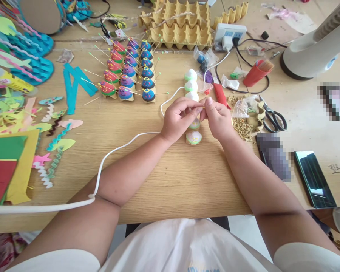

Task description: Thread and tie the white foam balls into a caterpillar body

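Note:
My left hand [179, 120] and my right hand [218, 119] meet above a row of egg-carton cups [193, 137] topped with white and edged in light green. Between the fingertips of both hands is a thin yellow strand [201, 107], too small to make out fully. Both hands are closed in a pinch. The nearest white cup carries small yellow marks; my fingers cover the middle of the row. A white cord [124, 142] runs from the left toward the cups, passing behind my left hand.
Painted cup rows [126, 81] with stick feelers stand behind left. Egg trays [181, 22] and a power strip [230, 33] lie at the back. Scissors [274, 118], a phone [314, 179] and a white appliance [303, 56] are right; paper cutouts [14, 117] cover the left.

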A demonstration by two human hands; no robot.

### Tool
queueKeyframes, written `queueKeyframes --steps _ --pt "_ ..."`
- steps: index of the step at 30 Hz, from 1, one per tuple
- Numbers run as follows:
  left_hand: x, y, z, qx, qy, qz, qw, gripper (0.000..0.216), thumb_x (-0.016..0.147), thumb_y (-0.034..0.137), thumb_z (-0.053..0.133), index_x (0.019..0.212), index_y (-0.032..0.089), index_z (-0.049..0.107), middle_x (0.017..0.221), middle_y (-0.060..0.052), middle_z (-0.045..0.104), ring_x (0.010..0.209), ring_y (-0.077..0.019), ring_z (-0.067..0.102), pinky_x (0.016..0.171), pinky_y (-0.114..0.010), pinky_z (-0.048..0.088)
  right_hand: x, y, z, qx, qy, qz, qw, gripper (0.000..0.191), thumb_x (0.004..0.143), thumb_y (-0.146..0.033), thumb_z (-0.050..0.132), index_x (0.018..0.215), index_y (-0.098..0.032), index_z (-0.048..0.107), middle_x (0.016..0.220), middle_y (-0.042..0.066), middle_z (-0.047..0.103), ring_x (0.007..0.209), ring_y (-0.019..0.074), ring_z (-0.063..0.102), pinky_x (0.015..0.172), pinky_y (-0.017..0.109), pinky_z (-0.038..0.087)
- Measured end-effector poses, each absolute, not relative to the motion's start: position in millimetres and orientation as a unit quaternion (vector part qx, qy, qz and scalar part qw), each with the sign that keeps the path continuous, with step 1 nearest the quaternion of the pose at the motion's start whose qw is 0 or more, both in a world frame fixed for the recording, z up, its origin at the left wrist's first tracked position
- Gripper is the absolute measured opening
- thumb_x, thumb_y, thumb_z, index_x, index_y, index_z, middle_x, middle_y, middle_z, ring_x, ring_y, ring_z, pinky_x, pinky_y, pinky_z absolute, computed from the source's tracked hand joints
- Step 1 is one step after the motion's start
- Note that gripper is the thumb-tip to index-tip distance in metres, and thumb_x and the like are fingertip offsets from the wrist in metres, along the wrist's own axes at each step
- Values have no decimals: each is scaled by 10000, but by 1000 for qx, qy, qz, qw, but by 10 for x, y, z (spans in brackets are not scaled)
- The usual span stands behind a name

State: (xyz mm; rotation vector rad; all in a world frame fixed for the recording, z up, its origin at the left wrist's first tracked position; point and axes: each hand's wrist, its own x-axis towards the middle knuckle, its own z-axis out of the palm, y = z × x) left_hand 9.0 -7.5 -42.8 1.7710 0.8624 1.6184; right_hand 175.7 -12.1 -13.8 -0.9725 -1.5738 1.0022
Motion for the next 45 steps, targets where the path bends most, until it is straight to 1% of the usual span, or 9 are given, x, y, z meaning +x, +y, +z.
queueKeyframes --steps 4,7,10,13,19,25,29,33,45 --pt "96 -77 -438 634 329 623 320 383 1013 647 765 1022 274 850 946 -20 802 762 -123 681 714 -291 568 1778 -80 -230 -402 -645 405 509 725 1066 -850 387 832 -264 744 784 14 586 774 156 581 796 363 590" --pt "94 -56 -464 607 346 625 349 415 985 684 781 1022 277 851 948 -18 810 812 -135 711 747 -291 585 1797 -41 -290 -385 -650 384 531 558 999 -830 605 1126 -309 761 957 16 658 922 182 649 877 384 626" --pt "93 -18 -502 582 353 628 378 446 950 715 802 1026 279 851 963 -15 830 846 -140 730 784 -293 606 1803 -35 -288 -367 -662 370 539 578 893 -788 798 1255 -340 745 1087 24 690 1038 209 678 922 400 638" --pt "102 17 -536 564 342 630 410 483 912 746 822 1028 277 851 982 -8 850 872 -139 754 823 -295 627 1788 -70 -227 -384 -654 368 538 500 883 -740 841 1150 -320 793 1103 39 723 1041 218 693 923 408 639" --pt "116 7 -497 552 342 602 464 566 863 823 811 974 269 842 905 -9 841 870 -157 775 823 -317 650 1751 -139 -112 -419 -627 347 558 346 876 -655 892 911 -319 815 980 55 722 1036 259 697 912 457 628" --pt "100 -1 -469 531 356 599 483 569 893 839 766 973 281 837 901 -26 831 809 -156 746 730 -308 620 1741 -129 -114 -409 -594 398 567 385 908 -667 854 909 -290 773 956 26 712 1004 207 702 876 383 609" --pt "101 20 -527 566 348 591 458 525 940 778 767 1063 269 799 916 -11 811 852 -137 754 769 -283 611 1732 -99 -136 -412 -561 430 575 456 864 -717 869 886 -280 740 956 21 721 1000 196 697 841 357 601" --pt "114 13 -547 584 329 606 428 482 933 746 802 1034 275 801 923 2 804 840 -129 742 757 -282 603 1718 -83 -149 -409 -546 443 582 500 822 -745 887 872 -276 724 939 17 717 966 185 688 821 345 603" --pt "115 8 -488 574 336 602 442 567 898 831 773 984 271 767 860 3 774 824 -144 736 770 -314 608 1717 -94 -110 -399 -563 471 549 553 774 -797 890 836 -272 729 858 7 698 908 182 677 818 364 634"
